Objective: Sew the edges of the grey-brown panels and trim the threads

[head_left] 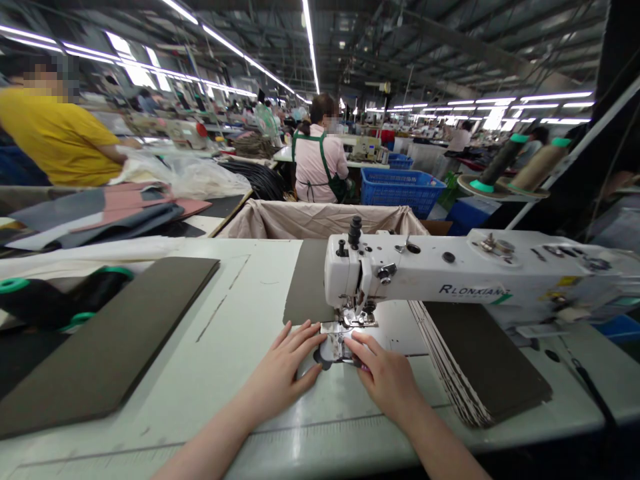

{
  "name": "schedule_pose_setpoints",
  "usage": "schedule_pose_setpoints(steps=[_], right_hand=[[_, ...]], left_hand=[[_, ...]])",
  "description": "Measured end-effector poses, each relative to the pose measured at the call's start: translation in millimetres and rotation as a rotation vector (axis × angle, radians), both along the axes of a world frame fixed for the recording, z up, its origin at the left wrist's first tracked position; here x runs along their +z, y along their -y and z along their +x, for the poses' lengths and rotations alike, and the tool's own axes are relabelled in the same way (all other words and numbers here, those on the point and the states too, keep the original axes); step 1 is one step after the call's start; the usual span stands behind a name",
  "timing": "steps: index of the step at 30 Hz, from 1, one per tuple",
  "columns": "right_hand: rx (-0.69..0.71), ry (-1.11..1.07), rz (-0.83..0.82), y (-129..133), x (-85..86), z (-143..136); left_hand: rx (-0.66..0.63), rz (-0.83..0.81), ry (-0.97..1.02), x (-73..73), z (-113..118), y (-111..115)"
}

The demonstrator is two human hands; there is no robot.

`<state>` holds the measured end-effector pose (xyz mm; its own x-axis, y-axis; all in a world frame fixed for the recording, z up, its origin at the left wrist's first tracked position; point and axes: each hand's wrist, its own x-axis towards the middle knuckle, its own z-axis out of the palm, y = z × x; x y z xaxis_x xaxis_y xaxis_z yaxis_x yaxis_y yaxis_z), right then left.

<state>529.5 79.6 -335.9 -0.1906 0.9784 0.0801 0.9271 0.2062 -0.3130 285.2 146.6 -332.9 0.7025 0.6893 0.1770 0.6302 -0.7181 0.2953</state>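
Nearest the person, a ruler scale (320, 428) runs along the front of the pale green worktable (230, 373). Just beyond it, the left hand (293, 363) lies palm down, fingers extended and thumb held apart, its fingertips at the left edge of the sewing machine's metal plate (333, 345). The right hand (390, 377) is at the plate's other side, index finger reaching forward and the rest curled under; whether it pinches anything cannot be made out. Past the left fingertips, a dark olive panel (309, 287) lies flat, running behind the head of the white sewing machine (415, 270). To the right, a stack of similar panels (487, 360) sits partly under the machine arm; to the left lie more panels (120, 333) beside black thread spools (35, 303). Beyond the table come a cloth-lined bin (320, 221), a blue basket (400, 190) and a co-worker in a green apron (320, 163), back turned.
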Motion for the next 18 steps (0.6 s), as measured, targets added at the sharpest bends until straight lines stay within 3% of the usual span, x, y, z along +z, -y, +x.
schedule_pose_setpoints(steps=[18], right_hand=[[-0.002, -0.050, -0.009, 1.5, 6.2, 0.9]], left_hand=[[0.015, 0.076, 0.003, -7.1, -0.2, -4.2]])
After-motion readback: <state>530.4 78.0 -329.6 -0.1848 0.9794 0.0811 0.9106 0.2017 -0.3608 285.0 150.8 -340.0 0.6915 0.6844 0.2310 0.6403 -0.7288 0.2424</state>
